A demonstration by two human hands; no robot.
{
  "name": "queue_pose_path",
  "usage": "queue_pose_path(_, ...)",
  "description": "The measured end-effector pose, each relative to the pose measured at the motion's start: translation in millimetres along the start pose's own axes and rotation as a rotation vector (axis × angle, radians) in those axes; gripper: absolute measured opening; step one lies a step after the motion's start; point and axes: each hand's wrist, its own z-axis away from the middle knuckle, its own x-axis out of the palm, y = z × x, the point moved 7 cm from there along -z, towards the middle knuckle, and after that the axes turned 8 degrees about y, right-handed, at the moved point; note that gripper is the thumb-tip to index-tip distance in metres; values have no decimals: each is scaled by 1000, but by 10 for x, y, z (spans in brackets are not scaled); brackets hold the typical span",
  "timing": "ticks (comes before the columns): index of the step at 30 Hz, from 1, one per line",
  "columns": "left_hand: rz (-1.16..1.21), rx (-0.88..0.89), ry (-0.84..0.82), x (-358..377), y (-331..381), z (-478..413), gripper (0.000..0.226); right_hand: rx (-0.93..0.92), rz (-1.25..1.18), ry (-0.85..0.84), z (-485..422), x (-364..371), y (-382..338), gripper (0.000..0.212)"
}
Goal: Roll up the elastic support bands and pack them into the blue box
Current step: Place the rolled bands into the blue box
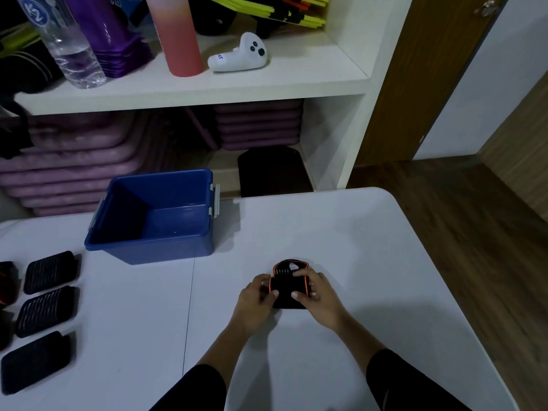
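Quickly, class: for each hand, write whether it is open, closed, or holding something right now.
Left hand: grips the left end of the orange-edged black support band.
Right hand: grips the same band's right end.

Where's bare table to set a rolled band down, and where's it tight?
Bare table between the blue box and the left hand, and from the right hand to the right edge. Crowded: flat bands along the left edge.

Single head-worn wide-angle view, forward and down over the near table [355, 232]
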Motion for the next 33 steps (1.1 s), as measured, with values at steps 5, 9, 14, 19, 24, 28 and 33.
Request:
queue_pose_path(5, -174, 123, 80, -407, 54, 135, 34, -13, -105, 2, 47, -86, -188, 40)
queue_pose_path(9, -221, 187, 224, -998, 145, 173, 32, -49, -195, -13, -7, -76, -548, 32)
queue_pose_path(14, -215, 268, 474, -1902, 250, 66, 24, -121, -284, -14, -155, 145, -1239, 31)
queue_pose_path(19, -299, 263, 640, -2701, 129, -153, 26, -224, -317, 2, -375, 547, -2054, 32)
queue_pose_path(24, -503, 194, 673, -3303, -133, -457, 37, -331, -320, -20, -623, 1109, -2636, 34)
queue_pose_path(28, -579, 66, 564, -3528, -402, -760, 48, -300, -197, -8, -923, 1517, -2747, 32)
queue_pose_path(33, -484, 85, 393, -3578, -608, -1168, 52, -224, -121, -75, -1258, 1951, -2685, 29)
